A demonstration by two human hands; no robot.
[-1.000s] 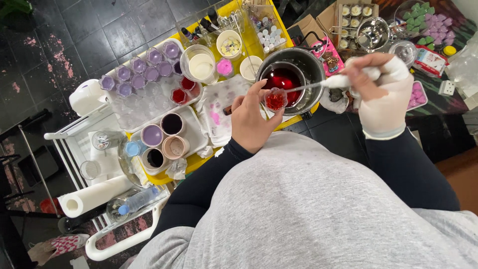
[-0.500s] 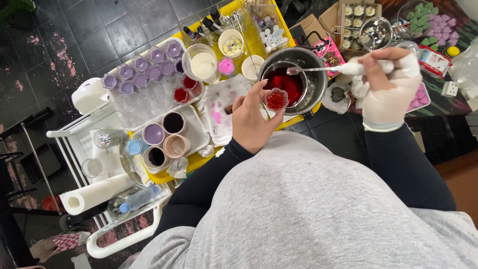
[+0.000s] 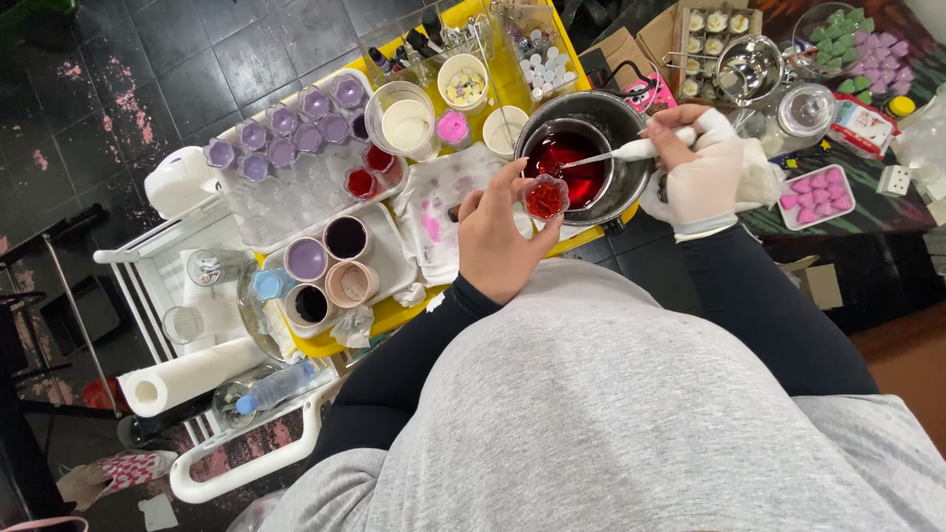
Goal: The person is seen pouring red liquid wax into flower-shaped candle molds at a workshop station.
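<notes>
Left hand (image 3: 498,241) is closed around a small clear cup (image 3: 545,197) of red liquid, pinched at the fingertips and held just at the near rim of the metal pot (image 3: 631,123). My right hand (image 3: 702,175), wrapped in a white glove or cloth, grips the white handle of a spoon (image 3: 616,155) whose bowl reaches over the pot's dark red liquid (image 3: 562,153), right beside the cup.

What worries me: the cup looks close to full and sits on fingertips only, so a slight tilt could spill red over the stained white cloth (image 3: 439,192) lying just left of the pot. A drip from the spoon could also miss the narrow cup mouth and land on my fingers; I judge the liquid may be hot, which would make me flinch.

Left of the pot, the yellow table (image 3: 399,313) is crowded: a tray of purple-filled cups (image 3: 286,123), two red-filled cups (image 3: 370,172), a cream-filled beaker (image 3: 402,120), and round tins (image 3: 325,261) nearer me. Beyond the pot stand small bottles (image 3: 542,69). Setting the cup down anywhere left means threading between these.
</notes>
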